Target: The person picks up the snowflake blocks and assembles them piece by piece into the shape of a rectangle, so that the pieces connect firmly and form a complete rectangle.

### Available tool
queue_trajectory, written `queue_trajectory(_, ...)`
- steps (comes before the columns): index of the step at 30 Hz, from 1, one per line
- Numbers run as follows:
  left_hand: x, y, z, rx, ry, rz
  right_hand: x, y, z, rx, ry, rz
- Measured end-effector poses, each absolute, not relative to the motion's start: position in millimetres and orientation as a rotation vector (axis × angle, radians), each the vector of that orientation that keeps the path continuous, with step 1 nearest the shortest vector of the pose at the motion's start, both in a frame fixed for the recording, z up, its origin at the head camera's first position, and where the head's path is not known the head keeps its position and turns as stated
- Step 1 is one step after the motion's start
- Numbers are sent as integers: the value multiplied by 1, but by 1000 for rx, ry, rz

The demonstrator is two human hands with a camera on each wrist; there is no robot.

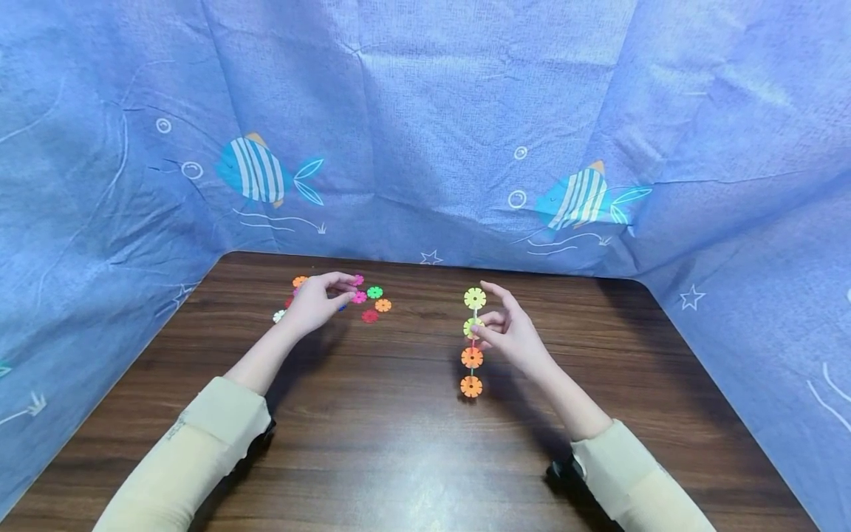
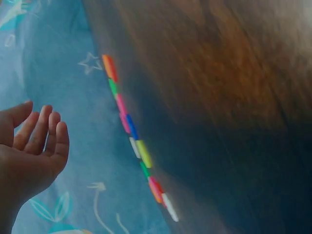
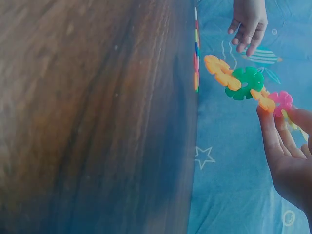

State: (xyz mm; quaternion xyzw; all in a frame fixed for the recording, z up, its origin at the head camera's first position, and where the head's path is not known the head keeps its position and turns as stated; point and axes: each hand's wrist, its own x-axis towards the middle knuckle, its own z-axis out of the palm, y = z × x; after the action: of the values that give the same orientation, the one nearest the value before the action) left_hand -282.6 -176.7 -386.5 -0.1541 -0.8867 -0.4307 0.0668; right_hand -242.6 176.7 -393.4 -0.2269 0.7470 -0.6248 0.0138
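Observation:
My right hand [image 1: 515, 336] pinches a chain of flower-shaped plastic interlocking discs near a yellow disc [image 1: 475, 298] and holds it above the table. Two orange discs [image 1: 471, 386] hang at its near end. Edge-on pieces link them; a green disc [image 3: 249, 78] and a pink disc [image 3: 282, 101] show in the right wrist view. Over the loose discs at the back left is my left hand [image 1: 315, 303], its fingers relaxed. Nothing sits between those fingers in the left wrist view, where the hand [image 2: 36, 151] appears raised above the row of discs.
Loose discs lie on the dark wooden table [image 1: 399, 428] at the back left, among them a green disc [image 1: 375, 292], an orange disc [image 1: 383, 304] and a red disc [image 1: 369, 316]. A blue fish-print cloth [image 1: 425, 133] hangs behind the table and along its sides.

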Motion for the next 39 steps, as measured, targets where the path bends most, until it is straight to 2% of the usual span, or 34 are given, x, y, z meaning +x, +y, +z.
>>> queue_trajectory(8,-306,-176,-406,-530,-2767,-1285,-248,178,-397,-723,2214,-1971)
queue_trajectory(23,-322,-168,-421,-678,-2985,-1120,-260,182,-405,-722,2245,-1954)
queue_trajectory(39,-330,-159,-427,-640,-3096,-904,-265,184,-407,-737,2322,-1880)
